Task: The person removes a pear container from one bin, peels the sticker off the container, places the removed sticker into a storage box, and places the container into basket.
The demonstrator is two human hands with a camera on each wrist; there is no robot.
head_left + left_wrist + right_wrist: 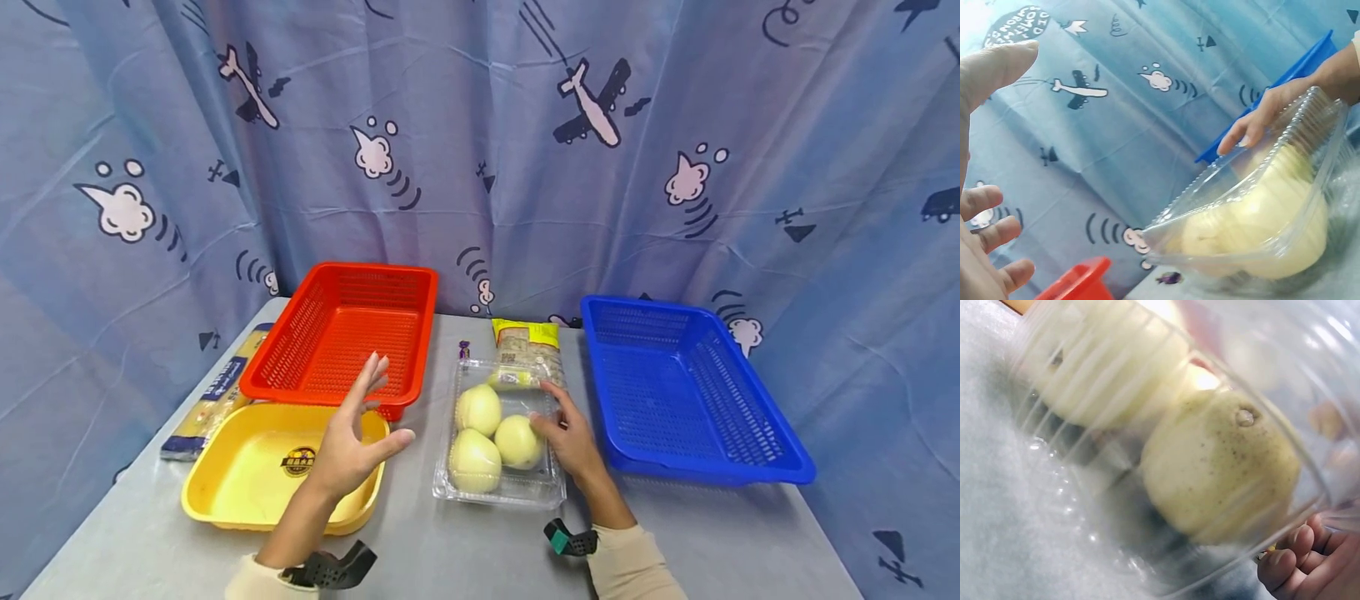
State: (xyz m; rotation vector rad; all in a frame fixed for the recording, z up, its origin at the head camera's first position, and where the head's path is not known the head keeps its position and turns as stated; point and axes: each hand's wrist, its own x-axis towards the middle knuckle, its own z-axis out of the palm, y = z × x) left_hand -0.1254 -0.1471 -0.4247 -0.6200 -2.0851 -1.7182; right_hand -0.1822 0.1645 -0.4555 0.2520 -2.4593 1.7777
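Note:
A clear plastic clamshell box [513, 492] with three pale yellow-green pears [476, 461] stands in the middle of the table. My right hand [573, 442] grips the box by its right side, thumb over the top. In the right wrist view, curled fingers [1297, 556] show by the box's edge, and one pear [1222, 469] shows its stem through the ribbed wall. My left hand [348, 450] hovers above the yellow basin [225, 492], left of the box. Its fingers and thumb are spread, and nothing is in it.
Behind the basin sits a red basket [375, 333]; a blue basket [690, 400] stands at right. A yellow-topped packet [528, 337] and a small purple-wrapped item [464, 350] lie behind the box. A blue-and-yellow pack [217, 392] lies at the left edge. A patterned curtain [480, 150] hangs behind.

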